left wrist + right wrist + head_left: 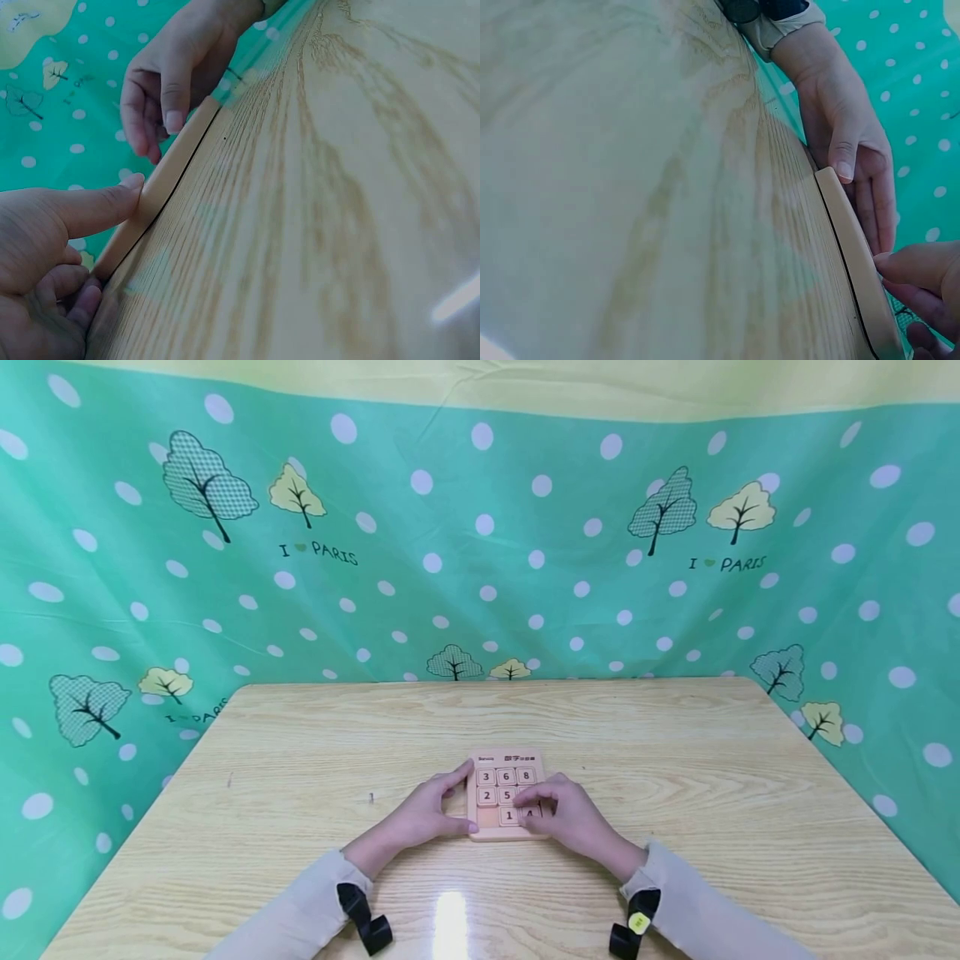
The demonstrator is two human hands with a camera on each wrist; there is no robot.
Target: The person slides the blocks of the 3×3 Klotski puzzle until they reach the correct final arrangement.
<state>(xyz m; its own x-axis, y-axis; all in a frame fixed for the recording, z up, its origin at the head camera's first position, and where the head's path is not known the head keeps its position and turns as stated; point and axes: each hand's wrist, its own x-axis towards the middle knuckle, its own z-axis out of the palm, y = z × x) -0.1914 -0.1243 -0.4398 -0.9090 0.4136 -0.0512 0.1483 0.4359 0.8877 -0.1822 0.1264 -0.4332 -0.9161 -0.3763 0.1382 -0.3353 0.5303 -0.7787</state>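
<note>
A person's left hand (426, 812) grips the left side of a flat, peach-coloured number puzzle (506, 834) near the middle of a wood-grained surface (300, 760), thumb at its near corner. The right hand (576, 820) is relaxed, fingers loosely bent over the square tiles (506, 776) at right. Green polka-dot cloth (487, 552) hangs in soft folds along the far side.

I look forward and down on table (315, 735) from head; my wrist views, low, close, face board's (163, 178) edge, sharing left hand (49, 251) and right hand (180, 67).
</note>
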